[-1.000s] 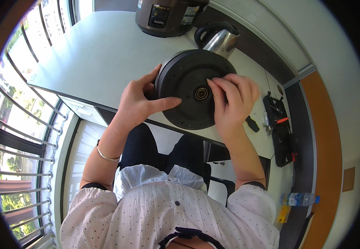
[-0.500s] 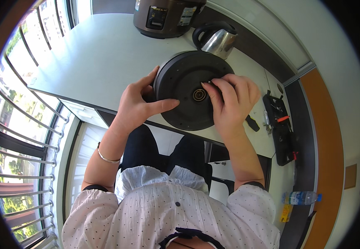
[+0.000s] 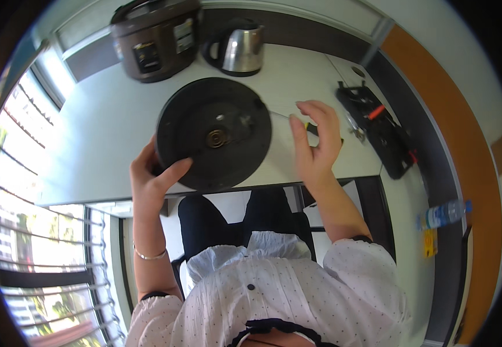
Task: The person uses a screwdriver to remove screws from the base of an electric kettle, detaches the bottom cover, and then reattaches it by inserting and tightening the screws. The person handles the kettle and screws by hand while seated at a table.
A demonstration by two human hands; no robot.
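A round black appliance base (image 3: pixel 196 168) is tipped up so that its underside faces me, with a brass-coloured ring connector in the middle; it looks like the bottom of an electric kettle. My left hand (image 3: pixel 154 180) grips its lower left rim, thumb on the underside and fingers behind. To the right of the base, my right hand (image 3: pixel 320 141) is raised with thumb and fingers bent but apart, and I see nothing between them. It is off the base. Behind it on the table lies a screwdriver (image 3: pixel 311 128), black and yellow, partly hidden by the hand.
A brown rice cooker (image 3: pixel 157 43) and a steel kettle (image 3: pixel 244 51) stand at the back of the white table (image 3: pixel 100 139). To the right lies an open black tool case (image 3: pixel 372 124) with a red-handled tool. A water bottle (image 3: pixel 445 214) lies farther right.
My right hand has come away from the base's underside, where its fingertips were pinched near the connector. The view has shifted, and my left hand keeps its hold.
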